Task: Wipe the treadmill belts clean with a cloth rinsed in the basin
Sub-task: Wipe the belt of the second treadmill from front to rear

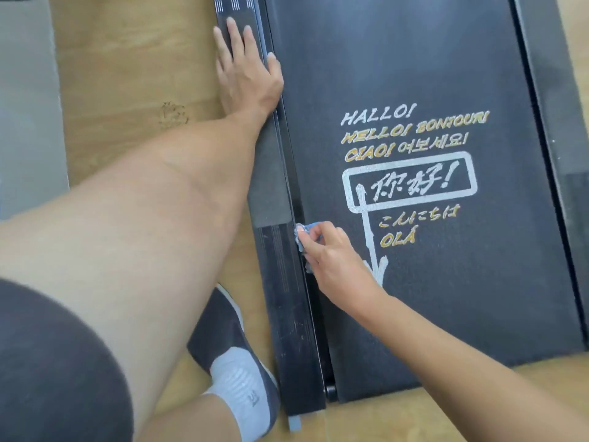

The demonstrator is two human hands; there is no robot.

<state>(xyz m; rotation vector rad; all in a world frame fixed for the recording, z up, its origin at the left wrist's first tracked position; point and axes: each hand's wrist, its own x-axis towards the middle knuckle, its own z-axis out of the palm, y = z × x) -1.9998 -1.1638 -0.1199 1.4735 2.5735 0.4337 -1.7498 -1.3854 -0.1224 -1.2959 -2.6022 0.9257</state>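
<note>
In the head view, a dark treadmill belt [446, 59] runs from the top of the frame down to its rear edge near the bottom, where it ends on a wooden floor [127, 74]. White and yellow lettering [411, 129] with greetings in several languages is printed across the middle of the belt, above and around a drawn signpost.

The left hand [245, 68] lies flat on the black side rail [280, 298] that borders the belt's left edge. Its fingers are straight and spread, pointing up the frame, and it holds nothing. The bare forearm stretches back toward the camera.

The right hand [334, 256] is lower down, with its fingers curled round a small blue cloth [302, 234]. The cloth is bunched and pressed against the seam where the belt meets the side rail, just left of the signpost's pole. Only part of the cloth shows past the fingertips.

Beside the rail at the lower left, a dark shoe [223, 339] with a grey sock [236, 387] stands on the floor, almost touching the rail's outer edge.
</note>
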